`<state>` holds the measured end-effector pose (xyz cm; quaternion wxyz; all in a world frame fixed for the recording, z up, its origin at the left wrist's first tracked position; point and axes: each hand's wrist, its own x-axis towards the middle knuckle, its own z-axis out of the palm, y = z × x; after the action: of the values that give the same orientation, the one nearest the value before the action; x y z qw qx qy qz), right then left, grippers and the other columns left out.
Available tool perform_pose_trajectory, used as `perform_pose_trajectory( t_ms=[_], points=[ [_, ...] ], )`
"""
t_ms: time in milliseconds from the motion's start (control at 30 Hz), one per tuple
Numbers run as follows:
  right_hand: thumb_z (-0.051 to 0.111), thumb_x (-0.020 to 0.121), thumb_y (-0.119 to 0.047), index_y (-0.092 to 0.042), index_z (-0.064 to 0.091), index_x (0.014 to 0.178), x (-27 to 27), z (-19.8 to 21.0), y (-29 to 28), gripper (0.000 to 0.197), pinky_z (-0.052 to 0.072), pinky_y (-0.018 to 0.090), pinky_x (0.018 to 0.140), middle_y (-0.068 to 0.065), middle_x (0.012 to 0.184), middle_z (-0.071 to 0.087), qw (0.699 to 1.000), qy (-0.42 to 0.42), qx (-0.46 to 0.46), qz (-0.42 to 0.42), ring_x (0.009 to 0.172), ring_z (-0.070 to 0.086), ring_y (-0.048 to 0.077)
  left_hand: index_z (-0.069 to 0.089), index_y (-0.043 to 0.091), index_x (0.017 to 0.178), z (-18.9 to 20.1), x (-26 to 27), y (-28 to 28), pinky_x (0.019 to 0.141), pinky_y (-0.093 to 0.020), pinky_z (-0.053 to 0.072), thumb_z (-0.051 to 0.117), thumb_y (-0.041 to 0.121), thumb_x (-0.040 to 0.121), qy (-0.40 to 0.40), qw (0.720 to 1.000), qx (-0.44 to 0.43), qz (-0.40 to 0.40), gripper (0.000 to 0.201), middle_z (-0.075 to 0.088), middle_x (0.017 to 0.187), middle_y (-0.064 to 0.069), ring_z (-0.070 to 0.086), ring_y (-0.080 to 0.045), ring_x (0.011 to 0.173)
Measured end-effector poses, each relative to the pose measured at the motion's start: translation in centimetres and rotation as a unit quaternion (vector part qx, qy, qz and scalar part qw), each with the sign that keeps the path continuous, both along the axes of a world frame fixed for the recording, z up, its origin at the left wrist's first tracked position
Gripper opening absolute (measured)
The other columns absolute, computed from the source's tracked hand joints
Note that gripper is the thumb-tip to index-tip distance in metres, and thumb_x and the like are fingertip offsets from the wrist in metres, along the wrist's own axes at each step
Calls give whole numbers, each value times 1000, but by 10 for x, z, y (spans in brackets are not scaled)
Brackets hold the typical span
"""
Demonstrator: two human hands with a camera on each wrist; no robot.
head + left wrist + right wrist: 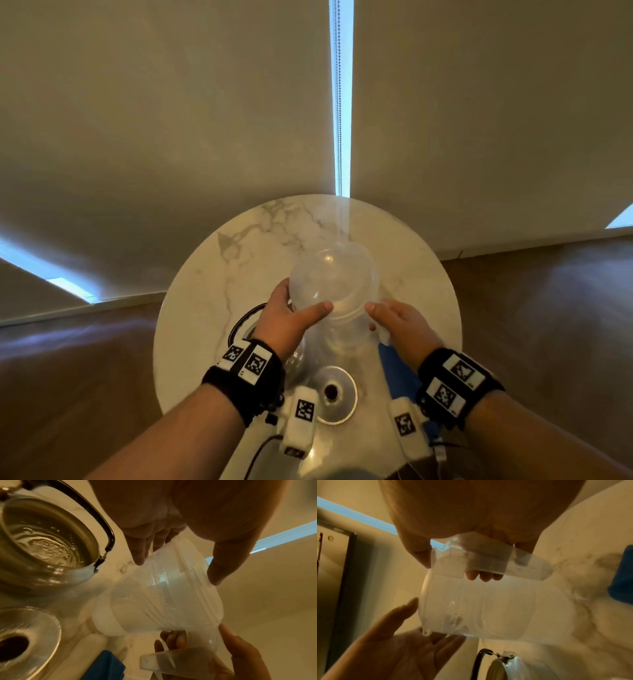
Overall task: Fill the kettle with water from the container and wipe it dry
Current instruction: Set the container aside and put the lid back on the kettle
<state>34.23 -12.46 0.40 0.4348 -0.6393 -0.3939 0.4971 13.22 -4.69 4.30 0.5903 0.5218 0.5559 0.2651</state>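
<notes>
A clear plastic container (pixel 334 284) with a side handle is held tilted in the air over the round marble table (pixel 239 267). My left hand (pixel 298 305) clasps its body between thumb and fingers. My right hand (pixel 390 318) is curled round the container's handle (pixel 488 563). Droplets cling to the container's wall (pixel 163 599). The steel kettle (pixel 51 577) stands open below my left hand, with water rippling inside. In the head view only its black handle (pixel 245 315) and a bit of its body show.
The kettle's lid (pixel 334 394) lies flat near the table's front edge. A blue cloth (pixel 394 373) lies on the table under my right wrist. Wood floor surrounds the table, and a wall with blinds stands behind it.
</notes>
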Motion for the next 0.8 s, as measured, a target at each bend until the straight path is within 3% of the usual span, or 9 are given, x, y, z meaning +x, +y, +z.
perform_pose_trajectory(
  t_ms=[100, 233, 333, 400, 467, 533, 600, 700, 800],
  points=[
    [58, 86, -56, -11, 69, 89, -5, -2, 10, 47, 54, 47, 84, 10, 87, 71, 998, -57, -27, -32, 84, 68, 28, 50, 32, 139, -10, 8, 25, 96, -48, 57, 91, 33, 70, 22, 999, 21, -18, 80, 67, 123, 7, 67, -17, 110],
    [53, 101, -41, -14, 70, 95, -12, 0, 27, 32, 57, 47, 87, 9, 94, 73, 994, -81, -44, -64, 89, 69, 23, 38, 30, 145, -25, 19, 58, 102, -42, 54, 92, 38, 65, 35, 998, 38, -39, 97, 61, 134, 6, 63, -16, 116],
    [51, 103, -39, -12, 68, 98, -16, -3, 37, 33, 56, 51, 89, 11, 96, 72, 989, -123, -44, -76, 90, 69, 25, 35, 30, 141, -34, 22, 75, 102, -42, 55, 91, 46, 57, 38, 997, 38, -48, 102, 60, 137, 3, 64, -17, 116],
    [50, 98, -51, -16, 67, 99, -16, -8, 40, 40, 55, 52, 91, 8, 98, 71, 985, -144, -49, -84, 92, 68, 23, 34, 28, 139, -41, 22, 82, 98, -36, 56, 92, 39, 65, 34, 997, 35, -60, 95, 61, 134, 3, 65, -13, 112],
    [46, 89, -63, -19, 66, 100, -15, -14, 39, 50, 54, 52, 93, 6, 101, 70, 983, -152, -58, -85, 94, 67, 21, 32, 27, 139, -44, 22, 84, 86, -19, 55, 90, 29, 74, 33, 996, 45, -74, 88, 62, 123, 10, 63, -3, 105],
    [46, 94, -61, -22, 67, 101, -16, -17, 38, 44, 54, 50, 94, 3, 102, 70, 983, -159, -59, -77, 95, 67, 17, 31, 27, 140, -48, 19, 85, 73, -8, 52, 89, 25, 77, 35, 993, 56, -94, 86, 57, 115, 21, 60, 5, 100],
    [45, 98, -59, -24, 67, 105, -16, -18, 36, 42, 55, 49, 93, -1, 101, 71, 981, -175, -54, -62, 94, 67, 12, 31, 28, 142, -51, 16, 86, 80, -12, 53, 90, 30, 75, 29, 992, 63, -104, 89, 56, 122, 19, 61, 1, 108],
    [50, 89, -69, -24, 62, 118, -14, -18, 31, 55, 55, 44, 93, -4, 118, 64, 965, -243, -54, -75, 103, 63, 13, 33, 28, 146, -49, 8, 84, 99, -29, 51, 90, 43, 73, 56, 989, 76, -118, 93, 51, 136, 14, 55, -9, 122],
    [70, 88, -47, -25, 56, 125, -11, -11, 15, 46, 49, 31, 90, -9, 121, 53, 935, -339, 23, -105, 109, 54, 11, 42, 30, 147, -48, -9, 75, 97, -32, 52, 83, 46, 79, 124, 976, 107, -147, 81, 51, 136, 17, 57, -7, 118]
  ],
)
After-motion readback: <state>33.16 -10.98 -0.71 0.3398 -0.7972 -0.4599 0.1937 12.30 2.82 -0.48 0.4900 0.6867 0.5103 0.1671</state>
